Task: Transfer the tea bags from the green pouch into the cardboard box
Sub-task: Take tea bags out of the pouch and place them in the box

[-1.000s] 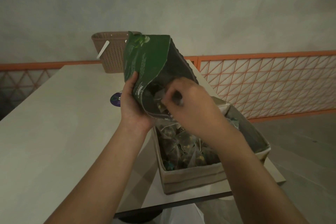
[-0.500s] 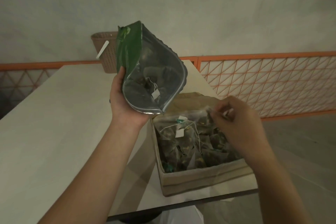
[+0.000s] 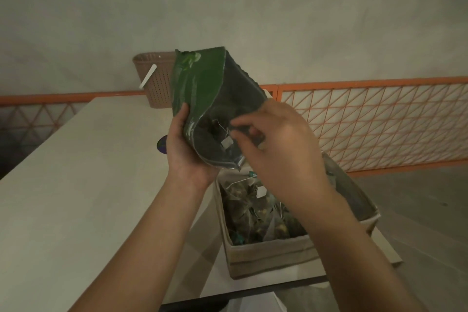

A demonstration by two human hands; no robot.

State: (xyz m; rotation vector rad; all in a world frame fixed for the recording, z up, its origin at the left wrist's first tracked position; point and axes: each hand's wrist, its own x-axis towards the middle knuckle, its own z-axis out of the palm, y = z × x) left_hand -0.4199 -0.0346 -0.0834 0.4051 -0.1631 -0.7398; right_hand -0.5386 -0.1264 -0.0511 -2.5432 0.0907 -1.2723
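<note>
Green foil pouch (image 3: 200, 88) held tilted above the worktop (image 3: 76, 185), mouth turned down and toward the camera, silvery lining showing. Left hand (image 3: 186, 152) grips it from below and the side, thumb up along the green face, fingers curled round the back. Right hand (image 3: 273, 149) is at the mouth, fingers (image 3: 240, 125) loosely bent and reaching in; they appear close to a white paper tag (image 3: 227, 142) on its string, but whether they already pinch it I cannot tell, and nothing is plainly held. A few tea bags (image 3: 215, 126) sit dim inside the pouch. Cardboard box (image 3: 268, 253) stands directly beneath at the worktop's near corner, already well filled with pyramid bags and loose tags (image 3: 260, 191). Judgement: the step is drawing out another bag. Best taken by the tag or the string's top, pulled slowly along the pouch's axis so neighbouring strings do not snag and drag extras over the lip. Keep the mouth over the box so strays fall in. The left hand should hold the opening wide rather than squeeze it. A brown woven basket (image 3: 157, 83) stands at the far edge, before an orange lattice railing (image 3: 367, 121).
</note>
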